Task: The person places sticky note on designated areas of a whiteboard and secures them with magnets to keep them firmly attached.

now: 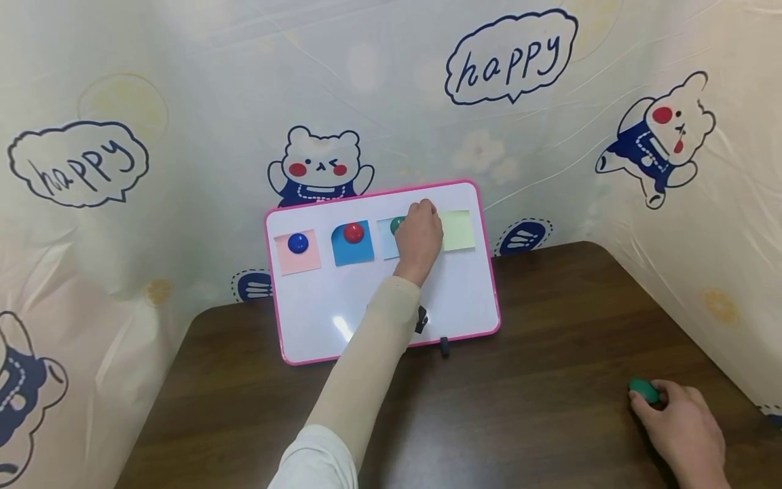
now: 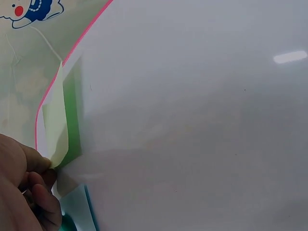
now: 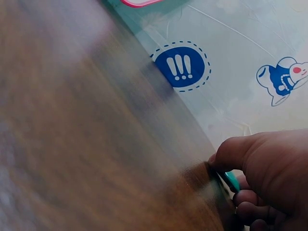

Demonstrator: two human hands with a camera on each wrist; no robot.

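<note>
My left hand (image 1: pixel 420 234) pinches the near corner of a pale green sticky note (image 1: pixel 458 231) against a pink-framed whiteboard (image 1: pixel 324 299). In the left wrist view that note (image 2: pixel 57 130) bows away from the board and casts a green shadow. Left of it on the board are a light blue note (image 1: pixel 388 250) under a green magnet (image 1: pixel 397 224), partly hidden by the hand, a blue note (image 1: pixel 354 255) under a red magnet (image 1: pixel 353 233), and a pink note (image 1: pixel 299 263) under a blue magnet (image 1: pixel 298 243). Low over the table's right side, my right hand (image 1: pixel 687 424) grips another green magnet (image 1: pixel 644 390).
The whiteboard leans at the back of a dark wooden table (image 1: pixel 537 380). Behind it hangs a printed cloth (image 1: pixel 403 102) with cartoon bears. A small black foot (image 1: pixel 444 347) shows at the board's lower edge, and a black object (image 1: pixel 421 319) is partly covered by the left arm.
</note>
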